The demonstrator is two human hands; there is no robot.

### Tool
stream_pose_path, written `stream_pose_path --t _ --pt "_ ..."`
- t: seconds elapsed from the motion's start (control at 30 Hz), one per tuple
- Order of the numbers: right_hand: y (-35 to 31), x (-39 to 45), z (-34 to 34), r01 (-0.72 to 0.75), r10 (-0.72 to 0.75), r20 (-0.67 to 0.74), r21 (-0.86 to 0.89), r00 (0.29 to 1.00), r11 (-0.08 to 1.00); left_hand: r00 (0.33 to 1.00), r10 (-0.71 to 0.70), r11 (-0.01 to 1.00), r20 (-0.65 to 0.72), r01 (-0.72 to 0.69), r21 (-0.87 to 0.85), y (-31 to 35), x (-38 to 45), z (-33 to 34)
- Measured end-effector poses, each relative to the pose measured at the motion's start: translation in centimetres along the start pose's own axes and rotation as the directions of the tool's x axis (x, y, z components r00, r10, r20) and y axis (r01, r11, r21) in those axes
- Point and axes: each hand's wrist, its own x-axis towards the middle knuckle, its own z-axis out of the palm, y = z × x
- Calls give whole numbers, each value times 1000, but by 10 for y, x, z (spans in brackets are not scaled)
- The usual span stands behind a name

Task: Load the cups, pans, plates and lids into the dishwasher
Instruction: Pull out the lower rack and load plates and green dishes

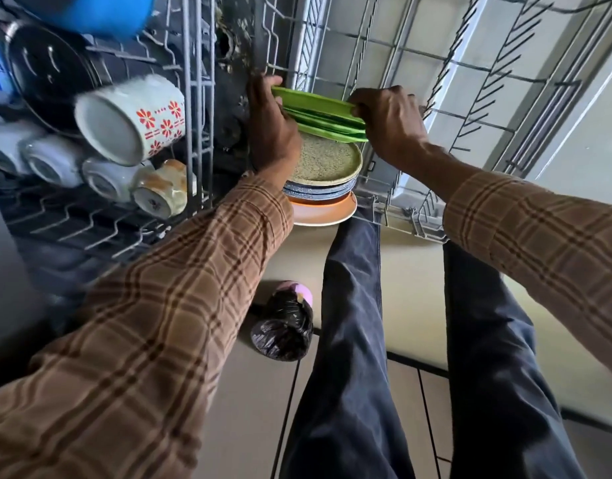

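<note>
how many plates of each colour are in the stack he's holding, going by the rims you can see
green plates: 3
speckled tan plate: 1
blue plates: 3
orange plate: 1
total: 8, though the blurred rims make the green and blue counts approximate

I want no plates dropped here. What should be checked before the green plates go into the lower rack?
1. Left hand holds the green plates at their left edge: ok.
2. Right hand pinches their right edge: ok.
3. Green plates lifted clear of the speckled plate: cannot tell.
4. Lower rack has free tines: ok.
5. Rest of the stack, down to the orange plate, is steadily supported: cannot tell.
</note>
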Motion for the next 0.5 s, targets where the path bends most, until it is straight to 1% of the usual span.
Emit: stream_pose_path --t 0.13,0.27,0.5 --pt "1 5 7 -53 52 16 23 999 998 996 -72 997 46 70 43 0 3 3" --pt "5 9 18 -31 29 72 19 997 999 983 -153 986 99 145 81 2 3 9" --pt "10 10 28 -37 30 102 65 994 997 983 -152 982 99 138 130 6 1 11"
